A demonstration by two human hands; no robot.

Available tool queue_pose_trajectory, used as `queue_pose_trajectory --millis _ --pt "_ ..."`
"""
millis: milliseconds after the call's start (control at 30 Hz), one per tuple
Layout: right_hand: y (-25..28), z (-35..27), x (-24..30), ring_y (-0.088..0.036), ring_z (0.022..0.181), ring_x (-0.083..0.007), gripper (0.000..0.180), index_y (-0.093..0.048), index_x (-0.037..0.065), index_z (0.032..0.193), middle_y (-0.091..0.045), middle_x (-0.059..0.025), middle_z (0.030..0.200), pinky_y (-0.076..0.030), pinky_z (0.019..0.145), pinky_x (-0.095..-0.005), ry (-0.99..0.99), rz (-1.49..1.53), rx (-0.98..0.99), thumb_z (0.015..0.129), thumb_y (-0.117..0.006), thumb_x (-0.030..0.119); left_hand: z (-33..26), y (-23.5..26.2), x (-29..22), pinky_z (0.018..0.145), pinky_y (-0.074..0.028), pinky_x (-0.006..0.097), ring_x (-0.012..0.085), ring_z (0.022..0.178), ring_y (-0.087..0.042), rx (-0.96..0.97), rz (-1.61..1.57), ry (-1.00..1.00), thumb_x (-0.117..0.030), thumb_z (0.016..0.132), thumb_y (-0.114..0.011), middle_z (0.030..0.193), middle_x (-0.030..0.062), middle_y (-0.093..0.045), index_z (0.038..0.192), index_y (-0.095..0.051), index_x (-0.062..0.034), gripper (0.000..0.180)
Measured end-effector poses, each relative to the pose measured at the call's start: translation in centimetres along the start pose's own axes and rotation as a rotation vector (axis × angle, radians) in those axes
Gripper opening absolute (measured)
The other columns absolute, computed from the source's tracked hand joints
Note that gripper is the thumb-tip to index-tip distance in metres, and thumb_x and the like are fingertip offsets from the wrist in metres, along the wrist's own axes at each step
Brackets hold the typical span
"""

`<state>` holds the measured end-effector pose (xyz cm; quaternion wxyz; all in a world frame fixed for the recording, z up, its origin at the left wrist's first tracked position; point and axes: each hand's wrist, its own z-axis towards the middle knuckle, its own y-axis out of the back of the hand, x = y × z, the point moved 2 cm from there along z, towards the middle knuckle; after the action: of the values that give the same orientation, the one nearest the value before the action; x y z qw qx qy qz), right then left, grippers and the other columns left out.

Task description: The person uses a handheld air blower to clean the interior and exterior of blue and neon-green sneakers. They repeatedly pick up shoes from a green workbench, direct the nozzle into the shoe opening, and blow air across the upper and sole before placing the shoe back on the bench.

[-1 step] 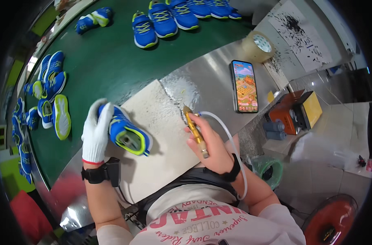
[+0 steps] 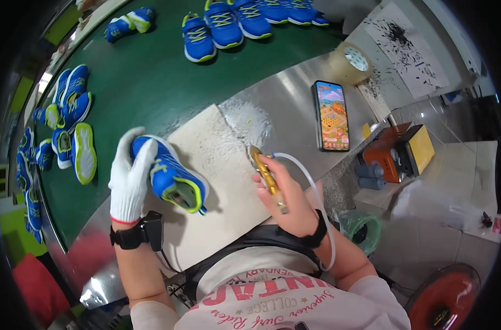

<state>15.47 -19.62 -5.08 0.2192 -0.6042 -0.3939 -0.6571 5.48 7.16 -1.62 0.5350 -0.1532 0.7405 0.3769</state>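
My left hand, in a white knit glove, is closed round the toe half of a blue sneaker with lime-green trim. The shoe's heel and opening point toward me, over a pale board. In my bare right hand is a gold pen-shaped tool with a clear hose. Its tip points away from me, apart from the shoe, near a whitish worn patch on the metal. The glove hides part of the shoe's toe.
Sneakers in a row stand at the back of the green table, with more piled at left. A lit phone and a tape roll are on the metal strip at right. Beyond the edge is an orange-and-yellow box.
The sneaker has tilted slightly in my left hand and its heel has shifted a little to the right. The gold tool has moved slightly right and toward me.
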Motion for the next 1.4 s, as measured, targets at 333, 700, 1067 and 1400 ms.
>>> queue_pose_trajectory --millis 333,700,1067,1400 --pt "-3.3 -0.5 6.0 -0.061 0.09 -0.0259 0.087 -0.032 0.004 0.137 -0.061 -0.0187 0.103 -0.048 0.081 -0.039 0.39 0.727 0.395 0.073 -0.068 0.05 -5.3 0.7 -2.2 0.087 -0.05 0.037 0.0267 0.097 -0.062 0.29 -0.328 -0.444 -0.016 0.06 -0.087 0.104 0.0192 -0.063 0.107 -0.058 0.0048 0.058" --pt "-2.8 2.6 3.4 -0.059 0.074 -0.0189 0.083 -0.034 0.004 0.13 -0.061 -0.018 0.094 -0.049 0.064 -0.0291 0.336 0.589 0.255 0.071 -0.067 0.052 -0.1 -1.1 0.4 0.08 -0.053 0.043 0.0315 0.091 -0.063 0.451 -0.567 -0.319 -0.016 0.065 -0.083 0.097 0.0202 -0.063 0.106 -0.055 0.0016 0.052" --pt "-5.3 0.7 -1.4 -0.054 0.075 -0.012 0.093 -0.037 0.008 0.137 -0.061 -0.0133 0.094 -0.043 0.059 -0.021 0.063 0.86 0.378 0.065 -0.075 0.053 1.1 -0.1 5.7 0.085 -0.053 0.043 0.0318 0.096 -0.063 0.193 -1.129 -0.012 -0.021 0.076 -0.074 0.106 0.0209 -0.062 0.114 -0.053 0.0008 0.049" --pt "-4.0 -1.5 -0.8 -0.054 0.065 -0.0105 0.071 -0.031 0.006 0.117 -0.057 -0.0147 0.089 -0.044 0.052 -0.0217 -0.357 0.964 0.183 0.081 -0.056 0.063 -3.4 1.4 4.9 0.094 -0.047 0.042 0.0277 0.107 -0.057 -0.253 -0.77 0.194 -0.041 0.093 -0.053 0.119 0.0174 -0.056 0.126 -0.044 -0.0024 0.051"
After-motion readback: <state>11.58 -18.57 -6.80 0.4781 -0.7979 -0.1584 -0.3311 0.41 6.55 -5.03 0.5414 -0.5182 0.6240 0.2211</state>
